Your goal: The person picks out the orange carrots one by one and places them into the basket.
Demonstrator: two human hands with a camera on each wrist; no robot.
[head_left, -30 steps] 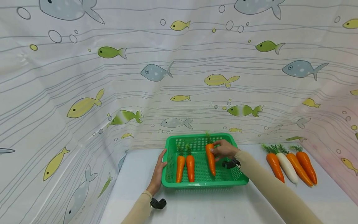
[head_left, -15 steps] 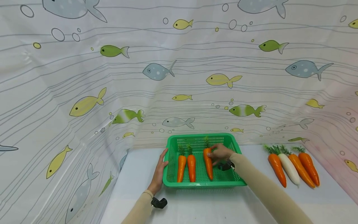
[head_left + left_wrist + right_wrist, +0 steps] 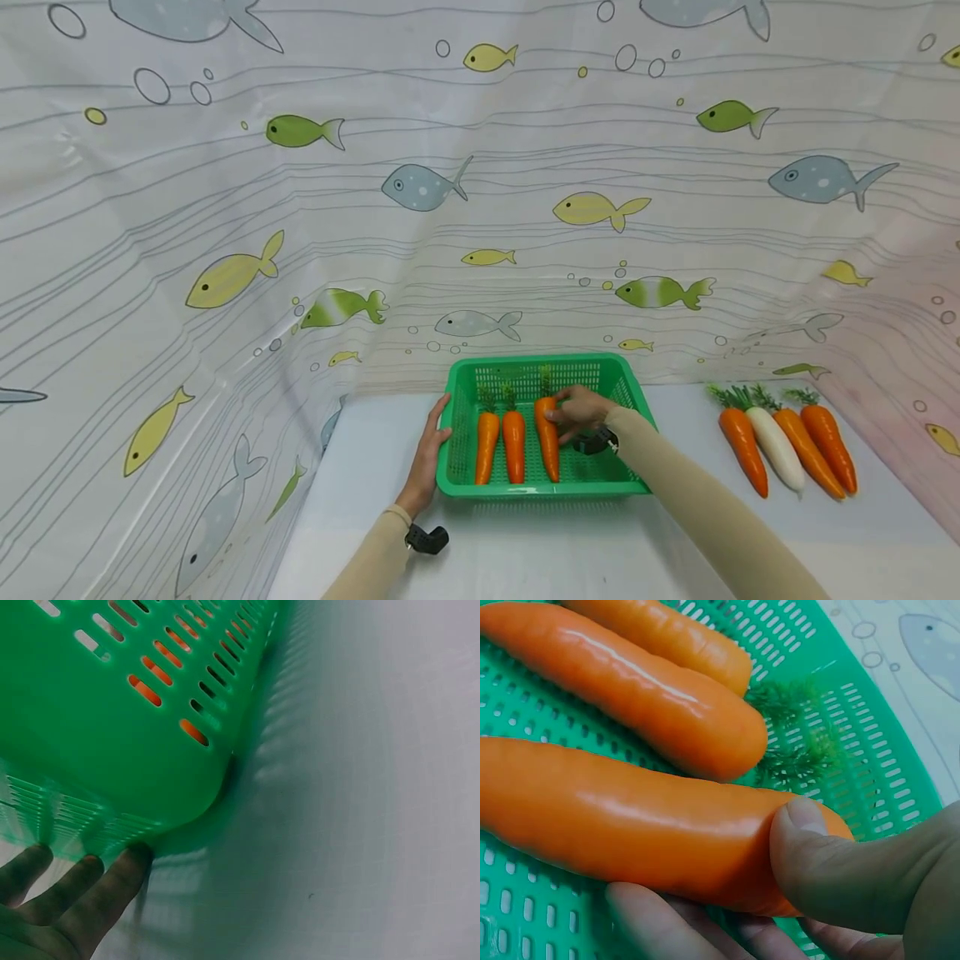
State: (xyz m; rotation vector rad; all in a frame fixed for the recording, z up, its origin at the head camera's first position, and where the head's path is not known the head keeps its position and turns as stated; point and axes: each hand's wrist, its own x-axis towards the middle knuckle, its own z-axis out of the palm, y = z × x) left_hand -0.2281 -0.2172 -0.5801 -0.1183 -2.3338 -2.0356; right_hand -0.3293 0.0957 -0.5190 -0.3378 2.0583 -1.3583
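A green plastic basket (image 3: 525, 491) with slotted walls stands on the white table. Inside it, my right hand (image 3: 579, 408) pinches an orange carrot (image 3: 548, 442) near its leafy end, the thumb on top in the right wrist view and the fingers along the lower side. Two more carrots lie to its left, one in the middle (image 3: 513, 446) and one farthest left (image 3: 487, 450). At the basket's left side rests my left hand (image 3: 426, 457), thumb at the rim. In the left wrist view, its straight fingers (image 3: 105, 900) touch the outside wall.
On the table to the right lie three more carrots, at the left (image 3: 744, 450), near the right (image 3: 808, 454) and far right (image 3: 828, 446), with a white radish (image 3: 776, 448) among them. A fish-patterned curtain (image 3: 525, 292) hangs behind and around.
My right hand has moved left with its carrot, bringing it closer to the other two in the basket and lower. The left hand has stayed at the basket's side.
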